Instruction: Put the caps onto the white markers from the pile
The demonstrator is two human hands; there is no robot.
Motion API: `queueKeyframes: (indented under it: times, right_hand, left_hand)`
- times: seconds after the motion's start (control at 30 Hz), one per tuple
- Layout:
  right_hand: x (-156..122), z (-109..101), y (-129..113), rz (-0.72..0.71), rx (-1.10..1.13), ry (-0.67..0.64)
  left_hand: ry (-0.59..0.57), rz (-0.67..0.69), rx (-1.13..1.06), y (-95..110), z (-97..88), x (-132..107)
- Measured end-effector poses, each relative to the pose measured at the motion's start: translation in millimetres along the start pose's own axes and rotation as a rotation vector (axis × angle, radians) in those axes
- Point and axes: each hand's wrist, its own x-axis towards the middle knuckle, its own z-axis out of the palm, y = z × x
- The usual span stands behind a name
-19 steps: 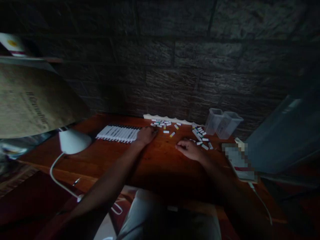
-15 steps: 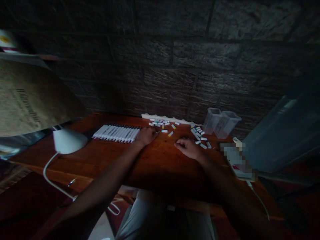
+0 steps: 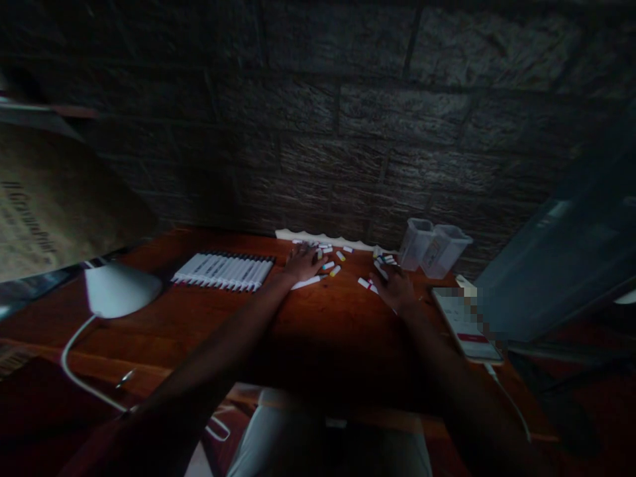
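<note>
**White caps (image 3: 335, 271) on desk (image 3: 318, 318)**

Left hand (image 3: 303, 264) has fingers loosely spread, right hand (image 3: 396, 286) half-curled, both over caps; whether either grips one I cannot tell. Left hand's three o'clock: loose caps; nine: marker row (image 3: 223, 271). Right hand's one-to-two: clear containers (image 3: 443, 253).

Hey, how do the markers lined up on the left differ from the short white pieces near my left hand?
The lined-up markers are long; the short white pieces are stubby. The markers lie side by side, while the pieces lie scattered at various angles. Both are mostly white and rest on the wooden desk.
</note>
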Motion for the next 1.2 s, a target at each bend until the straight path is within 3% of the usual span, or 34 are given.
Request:
queueKeyframes:
  times: [0.1,0.23,0.37,0.57,0.67,0.77,0.87,0.97,1.03,1.2]
  right_hand:
    - [2.6,-2.5,-3.8,0.037,-0.115,0.03]
    - [3.8,-12.7,-5.6,0.11,-0.251,0.0]
    - [-0.5,-20.2,-6.4,0.166,-0.301,-0.064]
    - [1.7,-21.0,-4.1,0.155,-0.272,-0.075]
    - [5.1,-20.2,-4.1,0.112,-0.059,0.006]
    - [6.6,-18.4,-9.0,0.136,0.424,0.058]
    - [4.9,-16.8,-20.9,0.211,0.943,0.009]
    - [0.8,-17.2,-36.1,0.256,1.297,-0.077]
    - [-2.5,-18.2,-44.5,0.262,1.398,-0.154]
    - [-10.2,-18.5,-55.2,0.25,1.412,-0.308]
  left_hand:
    - [0.016,0.07,-0.019,2.6,-0.4,-5.1]
    - [0.118,0.19,-0.01,12.5,-18.9,-26.1]
    - [-0.032,0.25,0.001,14.6,-37.4,-40.2]
    - [-0.215,0.265,-0.08,-8.2,-39.8,-35.9]
    - [-0.209,0.173,-0.015,-14.4,-43.7,-34.9]
    - [-0.19,0.018,0.121,-16.9,-51.6,-35.9]
    - [-0.121,-0.108,0.186,-21.4,-57.6,-36.0]
    - [-0.061,-0.232,0.206,-28.4,-60.4,-35.5]
    - [-0.051,-0.305,0.197,-33.0,-61.7,-35.4]
    - [-0.025,-0.376,0.178,-41.0,-63.9,-36.2]
